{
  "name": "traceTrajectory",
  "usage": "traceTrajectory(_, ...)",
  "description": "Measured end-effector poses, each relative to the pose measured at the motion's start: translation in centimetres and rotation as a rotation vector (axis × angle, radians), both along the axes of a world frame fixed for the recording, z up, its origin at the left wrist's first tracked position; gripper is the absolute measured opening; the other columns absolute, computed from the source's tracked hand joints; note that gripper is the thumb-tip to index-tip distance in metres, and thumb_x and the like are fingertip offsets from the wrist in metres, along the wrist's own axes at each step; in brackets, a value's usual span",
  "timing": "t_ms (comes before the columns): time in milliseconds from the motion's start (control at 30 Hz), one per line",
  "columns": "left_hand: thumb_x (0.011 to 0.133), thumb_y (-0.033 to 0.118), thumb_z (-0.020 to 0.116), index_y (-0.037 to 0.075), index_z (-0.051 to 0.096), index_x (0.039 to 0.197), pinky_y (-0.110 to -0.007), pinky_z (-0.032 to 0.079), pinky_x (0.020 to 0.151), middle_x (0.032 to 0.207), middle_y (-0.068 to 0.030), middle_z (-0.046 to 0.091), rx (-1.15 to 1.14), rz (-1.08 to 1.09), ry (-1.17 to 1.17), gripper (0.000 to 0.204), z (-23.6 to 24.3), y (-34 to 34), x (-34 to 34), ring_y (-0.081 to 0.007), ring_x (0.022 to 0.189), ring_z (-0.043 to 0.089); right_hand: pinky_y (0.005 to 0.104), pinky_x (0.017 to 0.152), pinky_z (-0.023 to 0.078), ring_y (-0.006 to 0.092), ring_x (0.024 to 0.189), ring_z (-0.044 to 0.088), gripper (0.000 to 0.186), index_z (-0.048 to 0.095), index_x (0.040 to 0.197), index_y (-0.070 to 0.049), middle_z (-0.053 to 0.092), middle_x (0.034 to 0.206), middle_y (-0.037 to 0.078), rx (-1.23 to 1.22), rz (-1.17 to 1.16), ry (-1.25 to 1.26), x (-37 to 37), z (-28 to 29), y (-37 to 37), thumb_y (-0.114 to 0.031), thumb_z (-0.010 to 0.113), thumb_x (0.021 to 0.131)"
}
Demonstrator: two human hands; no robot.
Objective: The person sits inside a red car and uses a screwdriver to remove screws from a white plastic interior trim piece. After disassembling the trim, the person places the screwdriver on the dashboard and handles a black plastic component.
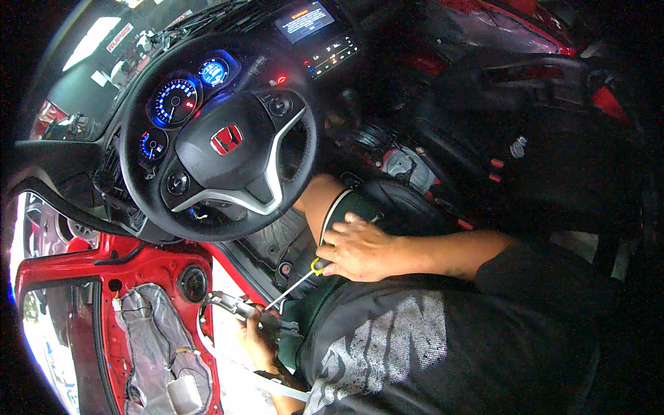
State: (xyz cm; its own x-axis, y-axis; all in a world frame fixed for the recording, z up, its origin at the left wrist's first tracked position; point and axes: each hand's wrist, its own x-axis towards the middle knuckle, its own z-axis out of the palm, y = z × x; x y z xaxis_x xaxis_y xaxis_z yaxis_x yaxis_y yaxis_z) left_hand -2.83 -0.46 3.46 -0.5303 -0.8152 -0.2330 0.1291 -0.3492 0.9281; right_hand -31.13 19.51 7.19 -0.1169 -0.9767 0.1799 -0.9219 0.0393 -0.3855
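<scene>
Head view: one screwdriver (294, 283), yellow-handled with a thin metal shaft, is gripped in the right hand (360, 249) over the lap. One grey metal part (238, 308) is held by the left hand (259, 339), beside one red door (138, 277) and below one steering wheel (221, 145).

one head view looks down, close, from the driver's seat; steering wheel (220, 142) at ten o'clock.

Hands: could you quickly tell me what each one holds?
Left hand: closed on a grey metal part.
Right hand: closed on a screwdriver.
</scene>
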Motion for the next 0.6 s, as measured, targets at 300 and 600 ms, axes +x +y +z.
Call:
traceTrajectory(300,0.101,0.005,0.062,0.009,0.055,0.140,-0.037,0.060,0.065,0.095,-0.0073,0.066,-0.046,0.001,-0.015,0.039,0.5,-0.3,-0.3,-0.0225,0.073,0.069,0.0616,0.077,0.057,0.0458,0.100,0.074,0.038,0.066,0.116,-0.008,0.067,0.113,0.016,-0.141,0.066,-0.068,-0.3,-0.4,0.1,-0.037,0.077,0.095)
traceTrajectory(600,0.102,0.009,0.062,0.008,0.055,0.138,-0.038,0.059,0.065,0.093,-0.0072,0.065,-0.044,0.013,-0.032,0.037,0.9,-0.3,-0.3,-0.0234,0.071,0.068,0.0557,0.078,0.058,0.0452,0.085,0.075,0.042,0.059,0.123,-0.009,0.072,0.109,0.017,0.153,0.060,-0.074,0.8,2.8,0.1,-0.044,0.068,0.103)
